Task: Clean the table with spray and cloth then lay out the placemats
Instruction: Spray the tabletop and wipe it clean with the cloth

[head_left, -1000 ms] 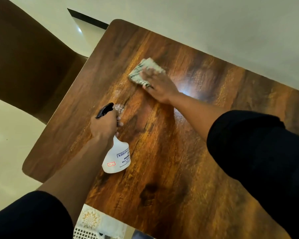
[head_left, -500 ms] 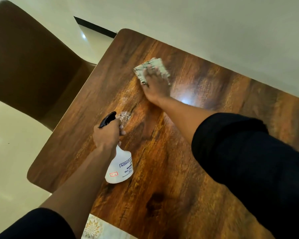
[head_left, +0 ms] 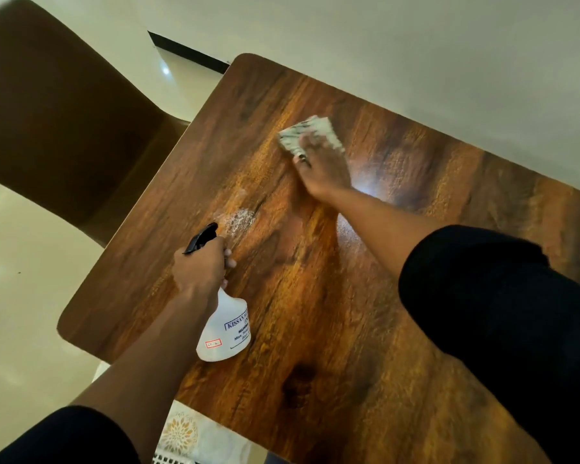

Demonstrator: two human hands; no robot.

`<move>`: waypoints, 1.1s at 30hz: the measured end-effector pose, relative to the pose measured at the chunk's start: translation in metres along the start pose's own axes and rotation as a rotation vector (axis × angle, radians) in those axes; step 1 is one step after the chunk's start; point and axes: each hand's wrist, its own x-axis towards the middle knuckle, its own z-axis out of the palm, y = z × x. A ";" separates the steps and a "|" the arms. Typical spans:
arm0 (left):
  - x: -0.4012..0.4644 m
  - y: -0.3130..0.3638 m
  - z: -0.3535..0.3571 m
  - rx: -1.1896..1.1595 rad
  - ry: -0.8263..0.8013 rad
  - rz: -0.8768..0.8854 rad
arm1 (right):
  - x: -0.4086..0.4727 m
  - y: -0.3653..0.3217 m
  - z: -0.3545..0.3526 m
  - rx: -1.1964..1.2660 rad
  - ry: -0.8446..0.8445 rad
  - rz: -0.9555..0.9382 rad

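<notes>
A folded, pale patterned cloth (head_left: 297,135) lies flat on the dark wooden table (head_left: 315,313), toward its far side. My right hand (head_left: 322,169) presses on the cloth with straight fingers, covering its near part. My left hand (head_left: 200,267) grips the neck and black trigger head of a white spray bottle (head_left: 225,333), held over the table's left part. A small patch of white spray foam (head_left: 240,219) sits on the wood just beyond the nozzle. A white placemat with a gold flower pattern (head_left: 185,433) shows below the table's near edge.
A brown chair (head_left: 57,122) stands off the table's left side. A pale wall runs right behind the table's far edge. Glossy cream floor (head_left: 21,296) lies to the left. A white slotted basket edge (head_left: 171,459) peeks out at the bottom.
My right hand has slid the cloth from the left toward the far side and right. The left hand and bottle have kept their place by the foam.
</notes>
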 end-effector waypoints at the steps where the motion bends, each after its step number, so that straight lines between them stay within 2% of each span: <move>1: -0.003 -0.001 -0.001 0.000 -0.004 -0.006 | 0.004 0.017 -0.006 0.023 0.022 0.096; 3: -0.007 -0.004 -0.004 0.006 -0.004 -0.014 | 0.007 0.042 -0.017 0.052 0.005 0.222; 7: -0.014 -0.011 -0.017 -0.019 0.005 -0.021 | 0.006 0.025 -0.017 0.045 -0.004 0.247; 11: -0.021 -0.020 -0.029 -0.040 0.035 -0.018 | -0.035 -0.039 0.018 0.005 -0.005 0.056; 14: -0.026 -0.024 -0.036 -0.055 0.058 -0.002 | -0.081 -0.103 0.051 0.028 -0.132 -0.140; 16: -0.031 -0.028 -0.038 -0.069 0.080 -0.004 | -0.105 -0.134 0.072 -0.053 -0.215 -0.338; 19: -0.039 -0.033 -0.043 -0.093 0.099 -0.026 | -0.113 -0.136 0.078 -0.086 -0.262 -0.473; 22: -0.043 -0.041 -0.053 -0.070 0.109 -0.043 | -0.105 -0.112 0.063 0.020 -0.314 -0.519; 24: -0.046 -0.046 -0.058 -0.059 0.102 -0.034 | -0.099 -0.086 0.054 0.054 -0.284 -0.457; 29: -0.046 -0.055 -0.059 -0.081 0.085 0.003 | -0.079 -0.005 0.027 0.051 -0.027 -0.101; 33: -0.048 -0.068 -0.062 -0.134 0.083 -0.019 | -0.075 0.007 0.018 0.071 0.013 0.146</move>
